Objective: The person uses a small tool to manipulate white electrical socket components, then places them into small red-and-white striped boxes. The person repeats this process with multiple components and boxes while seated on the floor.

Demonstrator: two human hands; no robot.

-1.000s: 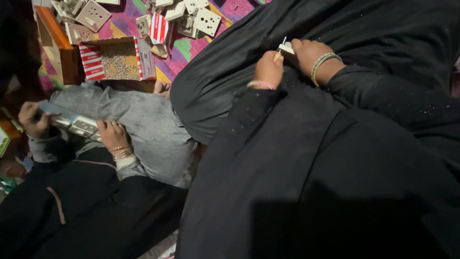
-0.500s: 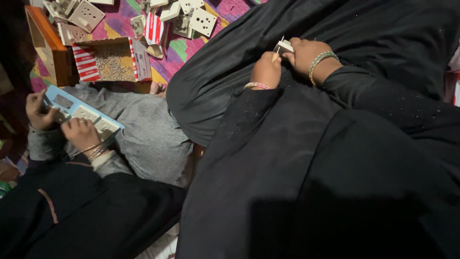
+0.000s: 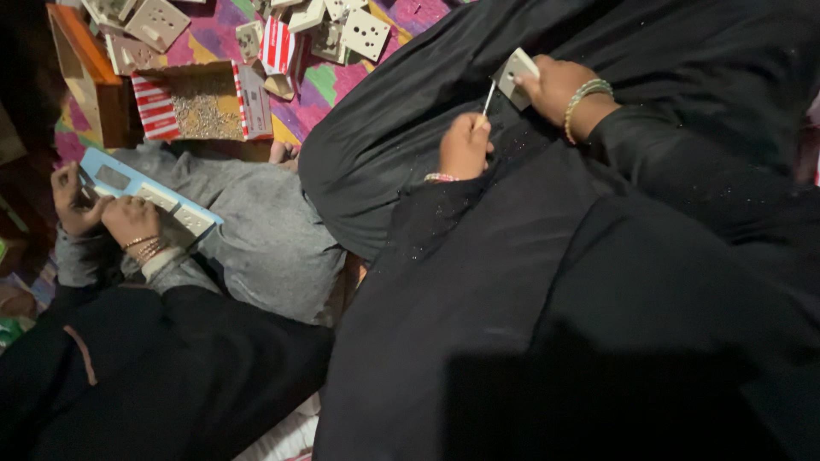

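Note:
My right hand (image 3: 559, 85), a beaded bracelet on its wrist, grips a small white socket plate (image 3: 516, 73) above my black-clad lap (image 3: 393, 128). My left hand (image 3: 465, 145) sits just below and left of it, closed on a thin pale stick-like tool (image 3: 489, 98) whose tip points up at the plate's edge. Both of my sleeves are black.
A person at the left, in grey and black, holds a long blue-and-white switch plate (image 3: 145, 195) with both hands (image 3: 128, 222). Beyond lie a red-striped box of small metal parts (image 3: 201, 107), a wooden box (image 3: 85, 72) and several white socket plates (image 3: 366, 32) on a colourful mat (image 3: 333, 85).
My right hand has turned the socket plate so its face shows, and my left hand has dropped slightly with the tool. The person at the left raised the long plate.

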